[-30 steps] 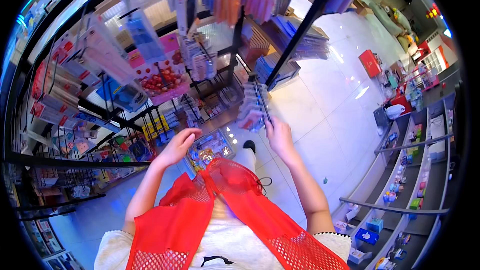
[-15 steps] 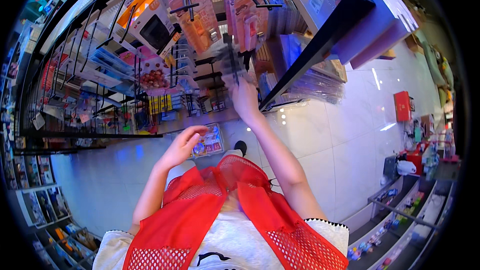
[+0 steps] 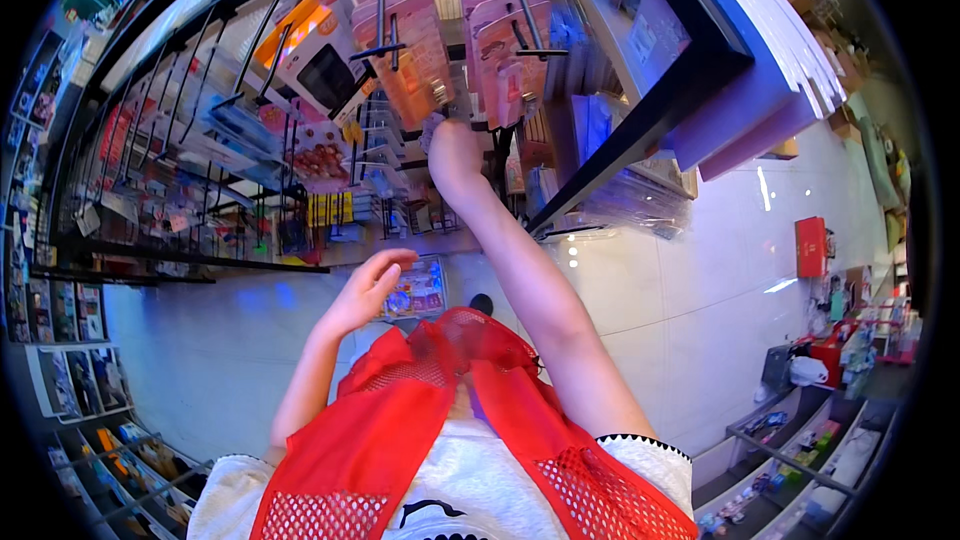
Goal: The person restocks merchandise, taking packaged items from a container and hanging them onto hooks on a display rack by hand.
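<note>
My right hand [image 3: 455, 155] reaches up into the hanging rack, just below a row of pink carded packs [image 3: 405, 70]. Its fingers are hidden behind the back of the hand, so what they hold, if anything, does not show. To its right hangs a second row of pink carded packs [image 3: 508, 60]. Lower down, my left hand [image 3: 365, 295] hovers with bent fingers apart and nothing in it. Seen from above, it overlaps the edge of a clear box of colourful small items [image 3: 418, 288] on the floor.
Black hooks with an orange and white package [image 3: 315, 65] and a pack of reddish-brown beads [image 3: 318, 155] fill the left side. A black frame post [image 3: 640, 115] slants close to my right forearm. A red box [image 3: 811, 247] and divided bins [image 3: 800, 460] are at the right.
My right hand has moved left and up, deeper into the rack. The dark, blurred thing at its fingers no longer shows. The left hand stays nearly in place; the view has shifted slightly.
</note>
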